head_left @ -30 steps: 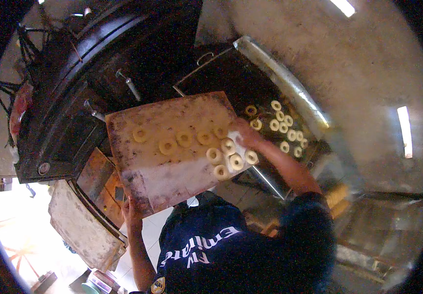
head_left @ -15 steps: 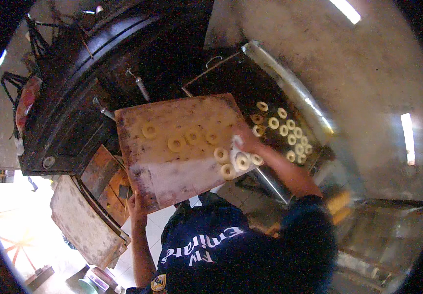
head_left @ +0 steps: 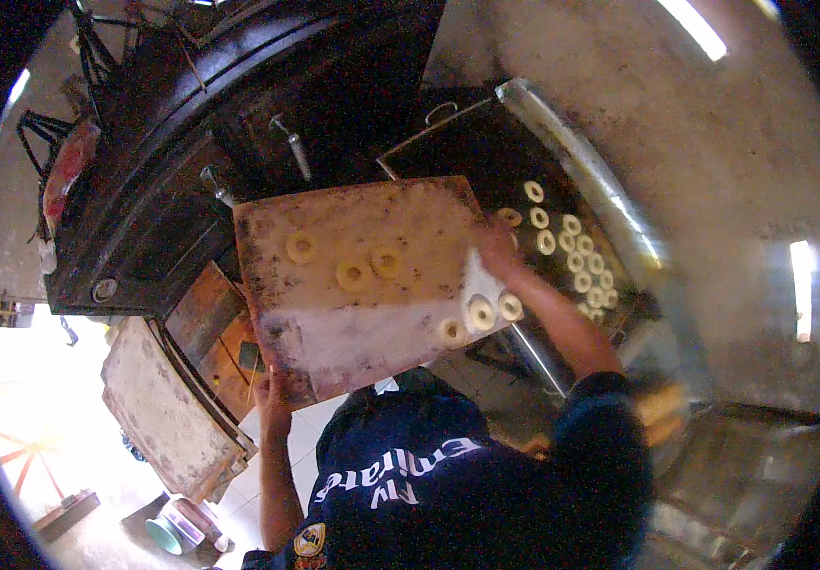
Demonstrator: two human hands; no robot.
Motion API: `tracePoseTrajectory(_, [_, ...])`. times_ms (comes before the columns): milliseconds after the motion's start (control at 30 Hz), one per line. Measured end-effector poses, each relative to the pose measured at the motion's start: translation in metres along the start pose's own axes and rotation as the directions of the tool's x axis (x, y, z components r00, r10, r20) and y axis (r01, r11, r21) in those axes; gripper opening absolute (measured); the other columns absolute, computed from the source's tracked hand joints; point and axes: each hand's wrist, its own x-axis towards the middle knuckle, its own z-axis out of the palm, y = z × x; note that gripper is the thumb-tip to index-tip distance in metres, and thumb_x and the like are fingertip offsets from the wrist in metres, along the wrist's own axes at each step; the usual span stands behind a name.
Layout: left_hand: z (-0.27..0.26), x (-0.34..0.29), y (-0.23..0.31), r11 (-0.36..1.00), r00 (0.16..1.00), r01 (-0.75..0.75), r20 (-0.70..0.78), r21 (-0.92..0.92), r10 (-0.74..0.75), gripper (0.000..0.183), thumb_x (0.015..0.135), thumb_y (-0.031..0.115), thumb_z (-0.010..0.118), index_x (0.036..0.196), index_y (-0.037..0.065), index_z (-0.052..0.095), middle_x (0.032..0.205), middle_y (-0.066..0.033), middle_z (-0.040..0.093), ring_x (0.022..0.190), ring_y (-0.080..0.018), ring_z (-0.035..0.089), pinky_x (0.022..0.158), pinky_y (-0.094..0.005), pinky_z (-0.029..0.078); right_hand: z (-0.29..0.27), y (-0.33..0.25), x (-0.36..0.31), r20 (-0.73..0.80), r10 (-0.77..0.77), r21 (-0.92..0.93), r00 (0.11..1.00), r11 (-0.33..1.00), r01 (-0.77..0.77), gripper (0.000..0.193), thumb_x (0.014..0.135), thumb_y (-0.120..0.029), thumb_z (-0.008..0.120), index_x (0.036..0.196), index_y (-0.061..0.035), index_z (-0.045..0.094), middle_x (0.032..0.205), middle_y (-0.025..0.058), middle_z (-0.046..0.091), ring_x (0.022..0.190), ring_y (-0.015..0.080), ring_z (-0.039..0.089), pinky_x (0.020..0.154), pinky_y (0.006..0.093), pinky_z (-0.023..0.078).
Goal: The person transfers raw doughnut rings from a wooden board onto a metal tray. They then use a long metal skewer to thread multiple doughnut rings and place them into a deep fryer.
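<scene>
A worn, flour-dusted wooden board (head_left: 334, 332) is held up in front of me, tilted toward the right. My left hand (head_left: 274, 390) grips its near left corner, with fingers partly hidden by the wood. Several pale dough rings (head_left: 354, 275) lie on the board, a few close to its near right edge. At the far right edge is my right hand (head_left: 499, 249), smeared by motion, so its fingers and anything in them cannot be made out. Beyond that edge, a dark wide pan (head_left: 462, 119) contains several more dough rings (head_left: 546, 242) bunched toward its right side.
A dark metal oven-like body with handles (head_left: 297, 152) stands at the far left. Below it, stacked boards (head_left: 168, 408) lean beside an orange-brown panel (head_left: 229, 366). A metal ledge (head_left: 586, 171) borders the pan along the wall. Near the lower left lies a pale green round container (head_left: 165, 535).
Fewer rings lie on the board, with those near its right middle gone. My right hand has shifted slightly toward the pan. The left hand keeps its hold. The whole view has turned a little.
</scene>
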Motion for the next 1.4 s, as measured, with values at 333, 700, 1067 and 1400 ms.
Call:
tracePoseTrajectory(333, [0.004,0.005,-0.013,1.0,1.0,-0.012,0.009,0.014,0.012,0.051,0.107,0.048,0.057,0.093,0.001,0.07,0.088,-0.0052,0.071,0.076,-0.0128,0.065,0.07,-0.0314,0.054,0.058,-0.024,0.003,-0.072,-0.263,-0.254,0.962,0.938,0.237,0.044,0.093,-0.019,0.062,0.136,-0.0103,0.062,0.14,0.0154,0.06,0.126,0.0446,0.056,0.114,0.0609,0.039])
tracePoseTrajectory(700, [0.032,0.016,-0.013,0.997,0.998,-0.02,0.055,-0.081,0.025,0.053,0.108,0.047,0.055,0.089,0.001,0.07,0.083,-0.0055,0.071,0.076,-0.0123,0.065,0.07,-0.0293,0.054,0.065,-0.154,-0.003,-0.188,-0.38,0.226,0.906,0.881,0.416,0.045,0.088,-0.015,0.064,0.133,-0.0065,0.065,0.129,0.0177,0.068,0.126,0.0378,0.061,0.114,0.0546,0.041])
tracePoseTrajectory(1067, [-0.068,-0.001,-0.03,0.991,0.996,-0.094,0.015,0.094,0.093,0.047,0.107,0.047,0.056,0.08,0.009,0.062,0.073,0.0024,0.061,0.066,-0.0086,0.059,0.064,-0.0287,0.053,0.046,0.011,-0.013,-0.166,0.011,-0.159,0.986,0.987,-0.037,0.032,0.089,-0.025,0.073,0.118,-0.0113,0.073,0.105,0.0149,0.073,0.105,0.0358,0.066,0.105,0.0512,0.048])
tracePoseTrajectory(1400, [-0.006,0.006,-0.051,0.996,0.989,-0.076,0.123,-0.057,0.082,0.05,0.106,0.048,0.058,0.087,0.003,0.067,0.08,-0.0017,0.067,0.069,-0.0097,0.059,0.062,-0.0279,0.05,0.071,-0.267,0.103,0.046,0.069,0.587,0.997,0.805,-0.083,0.055,0.084,-0.029,0.075,0.13,-0.0009,0.063,0.115,0.0251,0.072,0.108,0.0362,0.07,0.09,0.0461,0.055])
